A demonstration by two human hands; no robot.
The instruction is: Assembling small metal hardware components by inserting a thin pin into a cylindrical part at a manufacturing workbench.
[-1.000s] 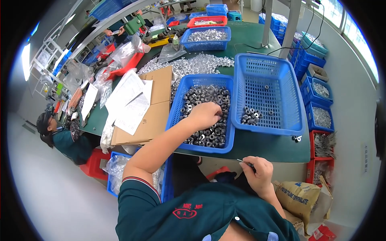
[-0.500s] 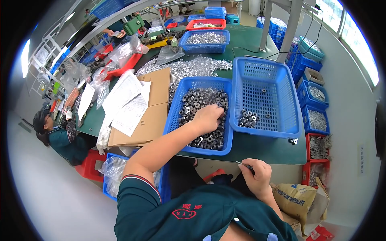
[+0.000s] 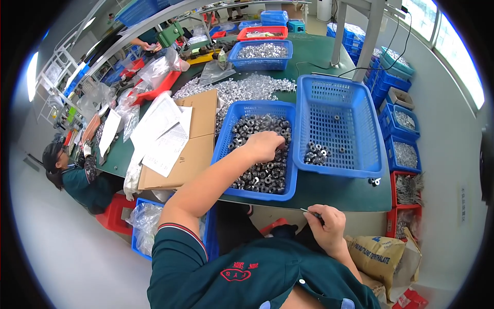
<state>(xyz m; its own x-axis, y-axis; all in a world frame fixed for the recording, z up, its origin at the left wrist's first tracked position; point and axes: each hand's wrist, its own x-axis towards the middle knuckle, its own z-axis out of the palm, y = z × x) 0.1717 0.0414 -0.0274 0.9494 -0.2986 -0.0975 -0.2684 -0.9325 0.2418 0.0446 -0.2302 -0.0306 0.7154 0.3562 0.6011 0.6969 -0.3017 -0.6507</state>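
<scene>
My left hand (image 3: pixel 265 147) reaches into a blue plastic basket (image 3: pixel 257 194) full of small dark and silver ring-shaped metal parts (image 3: pixel 262 177). Its fingers are curled down against the heap, and what they pinch is hidden. In front of the table edge, above my lap, my right hand (image 3: pixel 329 225) is closed round a thin pin-like tool (image 3: pixel 307 210) with a pale tip and a dark body. To the right of the full basket stands a second blue basket (image 3: pixel 378 129), with a small cluster of the same parts (image 3: pixel 316 154) near its front left corner.
Flattened cardboard (image 3: pixel 203 118) with papers (image 3: pixel 167 141) lies left of the baskets. Shiny loose parts (image 3: pixel 247 87) are heaped behind, near another blue basket (image 3: pixel 261 63). A co-worker (image 3: pixel 77 175) sits at the far left. Stacked crates (image 3: pixel 404 149) and a sack (image 3: pixel 373 255) stand at right.
My left hand has shifted slightly within the parts heap, its fingers still curled down. The right hand keeps its hold on the tool almost unmoved. The baskets stay where they were.
</scene>
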